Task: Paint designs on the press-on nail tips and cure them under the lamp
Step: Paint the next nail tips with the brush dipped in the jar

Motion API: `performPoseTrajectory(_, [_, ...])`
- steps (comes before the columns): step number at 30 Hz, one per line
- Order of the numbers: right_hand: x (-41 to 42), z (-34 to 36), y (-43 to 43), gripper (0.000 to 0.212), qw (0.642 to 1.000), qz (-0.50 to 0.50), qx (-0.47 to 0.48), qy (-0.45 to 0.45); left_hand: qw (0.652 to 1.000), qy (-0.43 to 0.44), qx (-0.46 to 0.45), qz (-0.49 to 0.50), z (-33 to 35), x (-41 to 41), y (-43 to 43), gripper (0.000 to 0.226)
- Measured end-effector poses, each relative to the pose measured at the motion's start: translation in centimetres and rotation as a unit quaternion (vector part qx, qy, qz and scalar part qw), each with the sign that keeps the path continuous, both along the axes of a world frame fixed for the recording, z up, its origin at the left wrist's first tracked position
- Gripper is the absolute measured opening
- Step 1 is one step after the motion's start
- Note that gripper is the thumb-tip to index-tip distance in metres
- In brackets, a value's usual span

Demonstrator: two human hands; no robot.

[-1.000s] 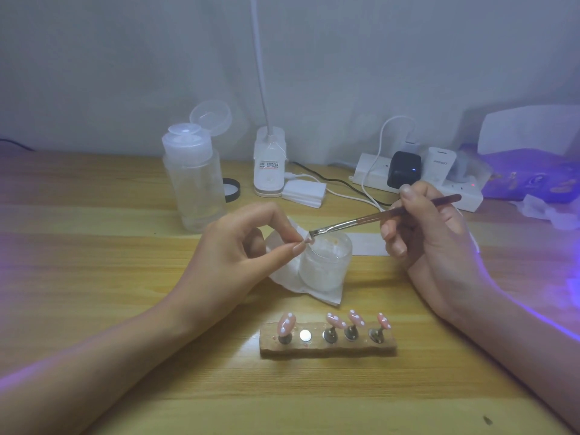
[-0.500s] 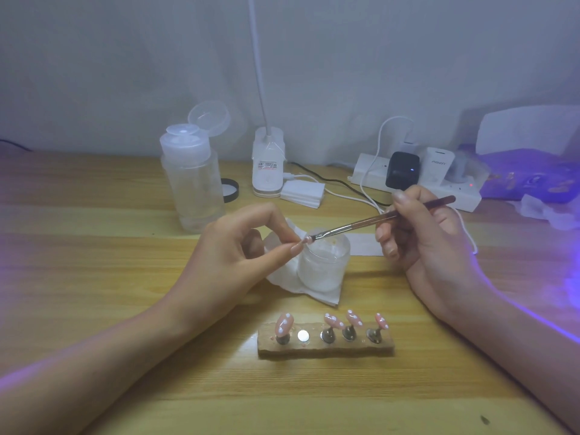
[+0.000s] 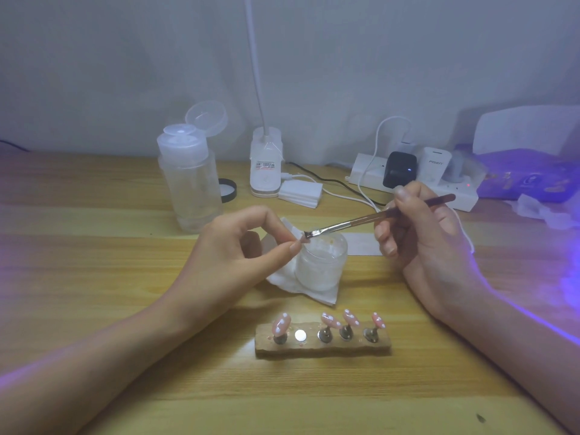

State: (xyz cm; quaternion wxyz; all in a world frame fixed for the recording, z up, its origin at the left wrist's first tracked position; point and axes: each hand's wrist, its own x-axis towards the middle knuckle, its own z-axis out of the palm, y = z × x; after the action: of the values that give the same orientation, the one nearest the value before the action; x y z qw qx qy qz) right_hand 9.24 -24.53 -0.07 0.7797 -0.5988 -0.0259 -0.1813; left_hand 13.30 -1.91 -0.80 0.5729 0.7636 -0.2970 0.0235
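Step in hand: we judge this to be painting, with one nail tip (image 3: 301, 238) lifted off its stand and worked in the air.
Left hand: our left hand (image 3: 232, 255) pinches the nail tip between thumb and forefinger, and those fingers (image 3: 276, 251) are closed tight on it just above the near-left rim of the jar (image 3: 323, 265).
Right hand: our right hand (image 3: 420, 240) grips the brush (image 3: 361, 219) pen-style, with thumb and fingers curled round the handle.
Key relation: the brush's long axis slopes from upper right down to lower left, and its bristles meet the nail tip from the right. The tip is too small for us to tell which way it lies.
Nearer hand: the left hand already has the tip, and only the brush end has to travel.
Return spot: the holder (image 3: 323, 345) sits near us on the table (image 3: 94, 277). It carries four painted tips (image 3: 281, 323), and one empty slot (image 3: 300, 335) is second from the left.
Lamp: the curing lamp (image 3: 527, 171) glows purple at the far right, well apart from the hands and beyond the right forearm.
Room: there is open table between hands and holder. The jar stands on a tissue (image 3: 282, 282) right under the work, so we think a dip of the wrist could knock it.
Behind: a pump bottle (image 3: 190, 180) and a power strip (image 3: 408, 180) stay clear of the stroke.
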Motion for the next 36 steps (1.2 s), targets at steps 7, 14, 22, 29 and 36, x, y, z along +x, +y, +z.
performPoseTrajectory(7, [0.09, -0.01, -0.17, 0.029, 0.999, -0.031, 0.024, 0.016, 1.000, 0.014, -0.009, 0.003, 0.45, -0.21, -0.15, 0.022])
performPoseTrajectory(14, [0.01, -0.19, 0.01, 0.029, 0.999, -0.032, -0.036, 0.010, 1.000, 0.027, -0.015, 0.004, 0.64, -0.26, -0.24, 0.024])
performPoseTrajectory(22, [0.02, -0.10, -0.05, 0.026, 1.000, 0.000, 0.001, -0.016, 1.000, 0.021, -0.006, 0.002, 0.56, -0.28, -0.13, 0.023])
performPoseTrajectory(29, [-0.04, -0.10, 0.02, 0.024, 0.999, -0.016, -0.027, 0.006, 1.000, 0.021, -0.013, 0.001, 0.40, -0.08, -0.08, 0.023])
performPoseTrajectory(36, [0.07, -0.18, -0.07, 0.028, 0.999, -0.032, -0.025, 0.023, 1.000, -0.014, -0.006, -0.023, 0.22, 0.00, -0.14, 0.017])
